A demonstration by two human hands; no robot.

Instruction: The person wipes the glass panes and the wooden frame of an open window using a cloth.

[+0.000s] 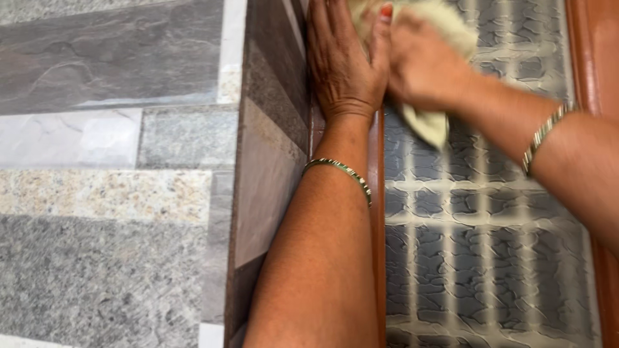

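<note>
Up against the glass (483, 232), both my hands.
Right hand (425, 64) clutches the cloth (429, 125); left hand (345, 61) lies flat, released, just beside it.

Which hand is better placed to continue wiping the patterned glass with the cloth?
The right hand: it holds the pale yellow cloth pressed on the textured glass. The left hand lies flat along the reddish frame, touching only the cloth's edge.

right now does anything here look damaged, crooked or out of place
Nothing stands out. The right hand presses a pale yellow cloth against the textured glass pane, while the left hand lies flat by the reddish wooden frame. Glass, frame and stone wall tiles look intact.
</note>
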